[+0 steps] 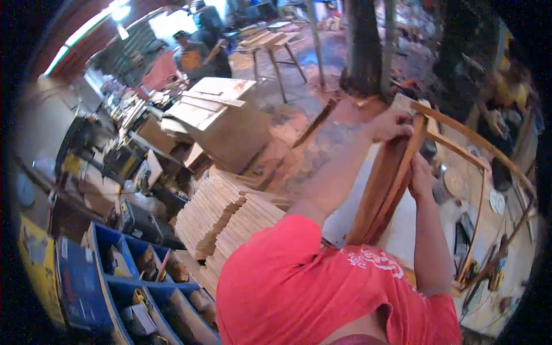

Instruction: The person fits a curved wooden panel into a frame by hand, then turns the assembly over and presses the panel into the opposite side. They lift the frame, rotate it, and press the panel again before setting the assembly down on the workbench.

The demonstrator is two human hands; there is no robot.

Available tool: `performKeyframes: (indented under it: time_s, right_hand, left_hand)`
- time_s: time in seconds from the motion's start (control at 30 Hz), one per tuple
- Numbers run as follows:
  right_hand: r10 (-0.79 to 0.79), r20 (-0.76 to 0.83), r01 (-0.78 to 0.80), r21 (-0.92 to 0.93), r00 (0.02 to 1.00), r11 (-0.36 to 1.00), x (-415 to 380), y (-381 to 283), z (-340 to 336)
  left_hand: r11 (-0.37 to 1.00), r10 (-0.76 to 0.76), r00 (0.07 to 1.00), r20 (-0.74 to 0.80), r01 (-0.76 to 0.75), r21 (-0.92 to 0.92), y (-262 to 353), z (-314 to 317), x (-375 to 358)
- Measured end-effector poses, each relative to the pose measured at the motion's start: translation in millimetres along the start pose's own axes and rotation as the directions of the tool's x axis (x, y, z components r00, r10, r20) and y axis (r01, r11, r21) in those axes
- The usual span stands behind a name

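A brown wooden frame (401, 187) stands in front of my chest, with flat boards close together on its near side and a curved rail reaching off to the right. My left hand (394, 125) is closed over the upper end of these boards, its fingers bent around the edge. Lower down on the right side, my right hand (421, 174) grips the same wood, and some of its fingers are hidden behind it. Under the frame shows a pale work table (398, 225).
Tools, including a yellow-and-black screwdriver (472, 269), lie on the table at right. Left of me are stacked wooden slats (215, 215) and a blue compartment box (146, 282). A person (192, 56) is behind the board-topped cabinet (230, 129); another person (509, 98) is at far right.
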State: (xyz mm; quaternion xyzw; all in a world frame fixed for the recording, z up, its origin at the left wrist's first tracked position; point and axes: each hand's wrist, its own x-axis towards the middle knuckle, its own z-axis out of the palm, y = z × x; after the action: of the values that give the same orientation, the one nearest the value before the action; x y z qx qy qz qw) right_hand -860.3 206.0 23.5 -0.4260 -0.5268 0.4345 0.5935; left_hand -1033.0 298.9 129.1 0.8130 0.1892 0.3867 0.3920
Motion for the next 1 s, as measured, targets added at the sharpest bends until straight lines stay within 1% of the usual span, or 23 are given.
performKeyframes:
  time_s: [0.03, 0.07, 0.1, 0.17, 0.23, 0.27, 0.33, 0.37, 0.4, 0.43, 0.47, 0.5, 0.57, 0.63, 0.67, 0.7, 0.73, 0.8, 0.87, 0.9, 0.93, 0.97, 1.0]
  right_hand:
    - [0.031, 0.037, -0.035, 0.101, 0.999, 0.994, -4.9, -20.8, 13.4]
    - [0.136, -0.011, -0.137, -0.03, 0.991, 0.99, -8.4, -25.4, 13.0]
    - [0.081, 0.012, -0.079, -0.105, 0.997, 0.991, -10.4, -30.6, 12.5]
    - [0.011, 0.027, -0.006, -0.162, 1.0, 0.987, -7.5, -22.5, 8.3]
    - [-0.017, 0.012, 0.018, -0.134, 1.0, 0.991, -2.8, -17.9, 12.0]
    - [0.07, 0.043, -0.078, 0.213, 0.997, 0.974, -10.2, -25.1, 18.6]
    - [0.091, 0.094, -0.113, 0.266, 0.991, 0.957, -9.5, -27.8, 18.2]
    - [0.098, 0.093, -0.119, 0.254, 0.991, 0.96, -8.7, -23.5, 15.1]
    - [0.057, 0.015, -0.058, 0.08, 0.998, 0.995, -7.4, -19.9, 13.2]
    - [-0.001, -0.052, -0.004, -0.1, 0.999, 0.995, -5.9, -17.4, 10.0]
    - [0.002, -0.048, -0.008, -0.111, 0.999, 0.994, -5.8, -17.4, 2.0]
    - [0.055, -0.007, -0.055, -0.312, 0.998, 0.948, -9.9, -34.6, -1.3]
    - [0.169, 0.02, -0.115, -0.655, 0.985, 0.746, -23.2, -104.8, 12.8]
    - [-0.128, -0.068, 0.031, -0.764, 0.989, 0.644, -25.6, -132.4, 15.4]
    - [-0.315, -0.054, 0.148, -0.799, 0.947, 0.582, -24.3, -151.9, 18.3]
    - [-0.49, -0.03, 0.252, -0.83, 0.871, 0.498, -23.5, -173.6, 23.7]
    - [-0.659, 0.079, 0.385, -0.861, 0.748, 0.333, -13.8, -189.0, 26.3]
    - [-0.649, 0.128, 0.44, -0.829, 0.75, 0.345, 11.1, -214.6, 31.8]
    - [-0.593, 0.309, 0.455, -0.884, 0.744, 0.11, 43.5, -225.5, 37.8]
    - [-0.59, 0.312, 0.454, -0.885, 0.745, 0.106, 58.4, -220.6, 37.0]
    - [-0.36, 0.316, 0.411, -0.882, 0.878, 0.23, 72.2, -211.3, 36.9]
    - [-0.103, 0.32, 0.336, -0.88, 0.942, 0.336, 79.7, -203.4, 36.1]
    - [-0.099, 0.324, 0.338, -0.881, 0.941, 0.331, 78.7, -200.4, 41.1]
  left_hand:
    - [0.999, -0.033, 0.999, 0.031, 0.033, 0.002, -1.6, 2.3, 1.6]
    - [0.999, -0.04, 0.999, 0.013, 0.041, -0.016, 5.4, 4.0, -2.6]
    - [0.998, -0.044, 0.999, -0.006, 0.044, -0.036, 15.9, 0.7, -6.0]
    - [0.977, -0.19, 0.978, 0.084, 0.18, 0.11, 27.7, -4.9, -7.7]
    - [0.978, -0.203, 0.97, 0.136, 0.206, -0.015, 15.3, -8.1, -5.2]
    - [0.979, -0.193, 0.971, 0.143, 0.201, -0.037, 13.7, -8.0, -6.1]
    - [0.977, -0.211, 0.973, 0.099, 0.205, 0.066, 37.0, -10.0, -10.6]
    - [0.981, -0.189, 0.974, 0.126, 0.192, -0.006, 15.7, -8.7, -5.9]
    - [0.982, -0.186, 0.975, 0.121, 0.19, -0.019, 20.4, -7.1, -8.2]
    - [0.975, -0.159, 0.979, 0.127, 0.176, -0.138, 27.7, -6.4, -11.5]
    - [0.954, -0.131, 0.983, 0.131, 0.161, -0.253, 30.9, -6.6, -13.4]
    - [0.952, -0.129, 0.984, 0.123, 0.158, -0.264, 19.7, -5.1, -11.0]
    - [0.955, 0.005, 0.989, 0.151, 0.04, -0.295, -9.3, -1.8, -2.8]
    - [0.936, -0.004, 0.988, 0.152, 0.057, -0.347, -3.2, -1.8, -5.1]
    - [0.919, -0.016, 0.986, 0.168, 0.08, -0.386, -1.7, -0.8, -5.3]
    - [0.914, -0.011, 0.986, 0.165, 0.077, -0.398, -7.2, 0.8, -4.0]
    - [0.895, 0.026, 0.984, 0.175, 0.056, -0.443, -14.9, 3.2, -2.8]
    - [0.87, 0.063, 0.981, 0.183, 0.036, -0.492, -20.1, 6.3, -1.7]
    - [0.884, 0.039, 0.993, 0.108, 0.016, -0.467, -18.0, 8.4, -3.0]
    - [0.882, 0.041, 0.994, 0.106, 0.014, -0.472, -19.3, 12.5, -2.9]
    - [0.891, -0.043, 0.999, 0.03, 0.052, -0.45, -20.6, 18.4, -2.2]
    - [0.897, -0.126, 0.991, -0.049, 0.092, -0.431, -22.4, 23.8, -1.4]
    - [0.895, -0.125, 0.991, -0.055, 0.088, -0.437, -21.1, 26.5, -1.2]
